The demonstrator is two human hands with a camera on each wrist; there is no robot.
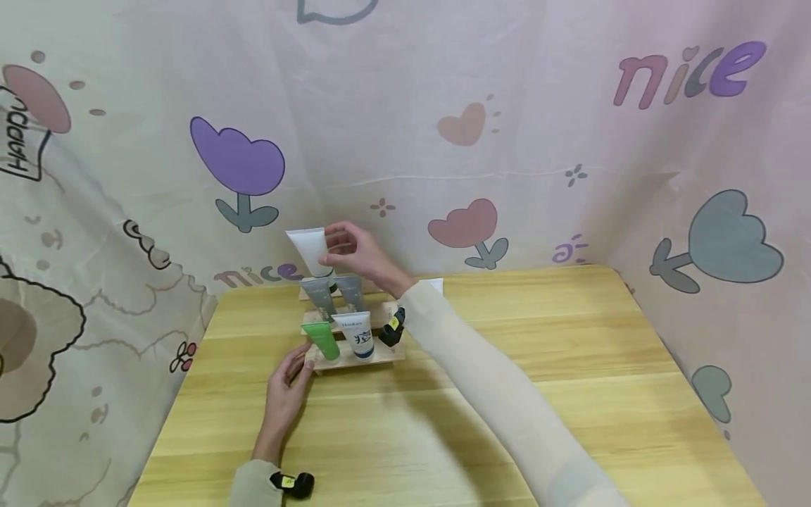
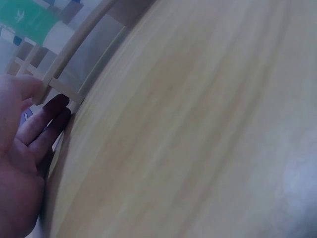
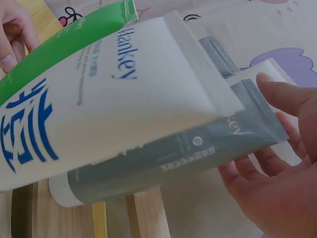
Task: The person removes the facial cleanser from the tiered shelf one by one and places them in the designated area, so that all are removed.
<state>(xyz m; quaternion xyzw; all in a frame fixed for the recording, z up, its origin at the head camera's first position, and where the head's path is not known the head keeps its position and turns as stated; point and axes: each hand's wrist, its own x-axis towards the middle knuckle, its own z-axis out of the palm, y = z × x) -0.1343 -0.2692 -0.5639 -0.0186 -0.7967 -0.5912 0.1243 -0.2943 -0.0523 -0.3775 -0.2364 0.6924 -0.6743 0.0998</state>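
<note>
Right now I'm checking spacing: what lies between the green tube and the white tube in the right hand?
The left grey tube, on the stand's middle tier, as the head view shows.

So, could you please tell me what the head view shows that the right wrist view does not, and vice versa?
Only the head view: the right sleeve and left sleeve. Only the right wrist view: a round emblem on a grey tube. Both: that tube, the right hand holding a white tube, the left hand, a green tube and the wooden stand.
</note>
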